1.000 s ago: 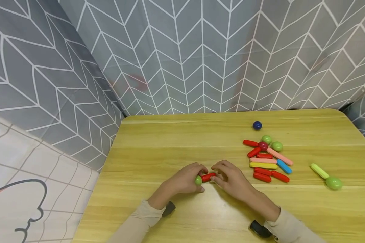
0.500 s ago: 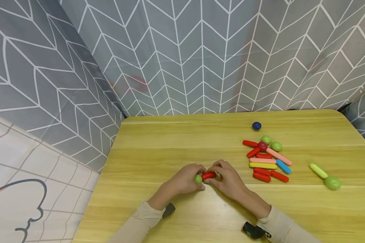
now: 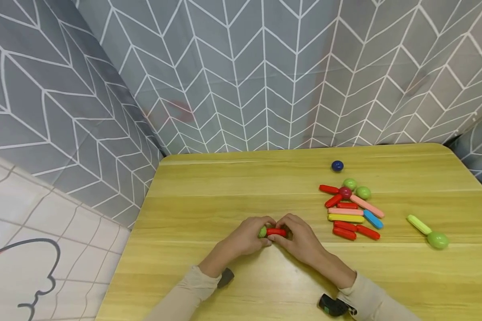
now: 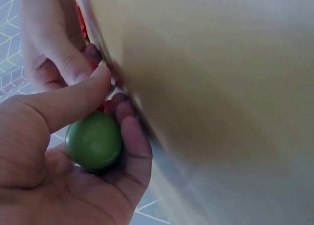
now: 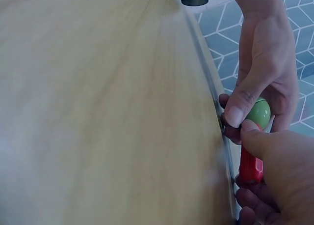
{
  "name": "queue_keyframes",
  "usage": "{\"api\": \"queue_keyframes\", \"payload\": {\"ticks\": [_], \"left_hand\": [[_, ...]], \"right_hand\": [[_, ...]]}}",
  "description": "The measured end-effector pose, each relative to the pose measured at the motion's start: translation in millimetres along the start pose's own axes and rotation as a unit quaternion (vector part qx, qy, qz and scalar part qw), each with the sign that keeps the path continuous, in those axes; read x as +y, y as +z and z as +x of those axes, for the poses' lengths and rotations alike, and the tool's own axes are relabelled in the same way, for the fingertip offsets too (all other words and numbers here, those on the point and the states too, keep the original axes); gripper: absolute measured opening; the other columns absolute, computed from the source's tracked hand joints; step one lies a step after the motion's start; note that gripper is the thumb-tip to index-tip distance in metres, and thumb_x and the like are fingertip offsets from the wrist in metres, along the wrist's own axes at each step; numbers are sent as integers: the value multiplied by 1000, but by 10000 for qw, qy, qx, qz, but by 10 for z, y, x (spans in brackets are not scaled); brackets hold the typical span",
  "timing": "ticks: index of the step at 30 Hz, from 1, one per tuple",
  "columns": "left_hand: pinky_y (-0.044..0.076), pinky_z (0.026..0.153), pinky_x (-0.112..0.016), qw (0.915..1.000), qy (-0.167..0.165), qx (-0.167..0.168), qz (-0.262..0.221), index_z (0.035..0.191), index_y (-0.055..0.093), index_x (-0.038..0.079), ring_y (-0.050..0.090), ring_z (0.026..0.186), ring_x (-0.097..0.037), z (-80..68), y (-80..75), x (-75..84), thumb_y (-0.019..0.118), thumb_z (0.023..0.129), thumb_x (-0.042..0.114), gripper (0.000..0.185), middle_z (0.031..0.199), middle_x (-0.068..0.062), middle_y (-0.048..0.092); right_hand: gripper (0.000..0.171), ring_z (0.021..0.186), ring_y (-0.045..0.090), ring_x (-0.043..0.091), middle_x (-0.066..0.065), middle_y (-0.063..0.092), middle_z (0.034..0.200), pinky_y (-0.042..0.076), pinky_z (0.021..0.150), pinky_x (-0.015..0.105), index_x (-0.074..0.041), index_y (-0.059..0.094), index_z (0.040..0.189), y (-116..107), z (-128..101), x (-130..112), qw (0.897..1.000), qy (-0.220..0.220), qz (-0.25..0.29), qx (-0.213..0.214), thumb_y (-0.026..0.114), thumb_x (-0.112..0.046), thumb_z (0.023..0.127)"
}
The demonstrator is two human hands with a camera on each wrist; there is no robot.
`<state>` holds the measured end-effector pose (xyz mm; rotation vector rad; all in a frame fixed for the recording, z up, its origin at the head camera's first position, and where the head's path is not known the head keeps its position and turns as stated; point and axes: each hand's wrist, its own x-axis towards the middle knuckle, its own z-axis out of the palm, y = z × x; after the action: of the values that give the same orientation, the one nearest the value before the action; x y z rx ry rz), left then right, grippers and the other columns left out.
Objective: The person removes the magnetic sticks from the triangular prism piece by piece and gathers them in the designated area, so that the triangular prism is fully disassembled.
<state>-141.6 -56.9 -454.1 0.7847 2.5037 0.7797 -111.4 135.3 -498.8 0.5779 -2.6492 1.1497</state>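
Note:
My left hand (image 3: 245, 237) curls round a shiny green ball (image 4: 94, 140) just above the wooden table. In my right hand (image 3: 303, 240), thumb and fingers pinch a short red stick (image 5: 251, 165). One end of the stick meets the green ball in the right wrist view; whether it is pushed into a hole cannot be seen. Both sets of fingertips nearly touch, and they partly cover the joint. The left wrist view shows the ball large, with most of the red stick hidden behind my thumb.
Right of my hands lies a cluster of red sticks (image 3: 344, 233), pink sticks, a yellow stick (image 3: 346, 218), a blue stick (image 3: 373, 219), two green balls and a crimson ball (image 3: 345, 192). A dark blue ball (image 3: 337, 166) sits behind. Farther right, a lime stick (image 3: 419, 224) joins a green ball (image 3: 438, 240).
My right hand has moved left along the red stick, closer to my left hand. The green ball has turned slightly and is now more covered by my left fingers.

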Motion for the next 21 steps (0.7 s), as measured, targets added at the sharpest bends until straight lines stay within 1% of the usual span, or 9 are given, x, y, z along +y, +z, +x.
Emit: {"api": "queue_keyframes", "payload": {"ticks": [3, 8, 9, 12, 14, 15, 18, 21], "left_hand": [[49, 100, -36, 10000, 23, 55, 1, 129, 62, 12, 61, 117, -21, -17, -12, 0, 72, 93, 16, 37, 126, -3, 68], [46, 106, -43, 10000, -1, 71, -2, 133, 60, 13, 58, 121, -22, -54, -53, 17, 64, 99, 19, 35, 127, -4, 65], [44, 110, -45, 10000, -25, 52, -16, 135, 58, 13, 57, 126, -24, -59, -59, 23, 62, 100, 20, 36, 130, -5, 64], [35, 119, -51, 9999, -107, 7, -37, 141, 54, 12, 48, 140, -29, -60, -60, 32, 58, 102, 20, 40, 140, -7, 60], [29, 122, -54, 9998, -196, -10, -101, 143, 52, 12, 40, 146, -32, -56, -57, 35, 57, 103, 21, 42, 146, -8, 56], [29, 122, -54, 9997, -235, -6, -116, 144, 51, 12, 39, 148, -33, -55, -57, 38, 57, 103, 21, 42, 148, -9, 55], [32, 121, -53, 9996, -253, 62, -147, 144, 52, 12, 42, 145, -32, -44, -52, 36, 57, 103, 21, 42, 148, -9, 55], [40, 116, -49, 9996, -180, 177, -123, 141, 54, 10, 50, 138, -30, -29, -51, 29, 59, 102, 20, 41, 144, -9, 58]], "right_hand": [[24, 72, 46, 3, -8, 59, 82, 41, 62, 17, -14, 67, 96, -8, 7, 6, 9999, 103, 128, -34, 84, -22, 82], [20, 65, 45, 1, -7, 59, 78, 40, 57, 17, -15, 68, 97, -42, 13, 5, 9989, 345, 313, -107, 81, -24, 85], [18, 66, 46, 1, -7, 61, 79, 41, 58, 17, -16, 69, 98, -48, 14, 4, 9987, 357, 333, -139, 80, -24, 86], [13, 73, 54, 1, -7, 68, 87, 47, 66, 19, -17, 73, 100, -63, 18, -4, 9988, 286, 299, -252, 76, -23, 90], [13, 81, 61, 3, -6, 73, 93, 52, 73, 22, -17, 75, 103, -67, 20, -7, 9991, 143, 267, -297, 73, -23, 93], [14, 85, 64, 4, -6, 74, 96, 54, 76, 24, -16, 75, 105, -69, 22, -9, 9990, 105, 267, -329, 71, -23, 94], [17, 94, 69, 9, -4, 75, 103, 57, 84, 30, -16, 75, 109, -68, 25, -11, 9992, 11, 215, -349, 70, -24, 95], [17, 95, 68, 8, -5, 75, 103, 57, 85, 31, -16, 75, 109, -68, 34, -15, 9992, 25, 155, -377, 69, -25, 95]]}}
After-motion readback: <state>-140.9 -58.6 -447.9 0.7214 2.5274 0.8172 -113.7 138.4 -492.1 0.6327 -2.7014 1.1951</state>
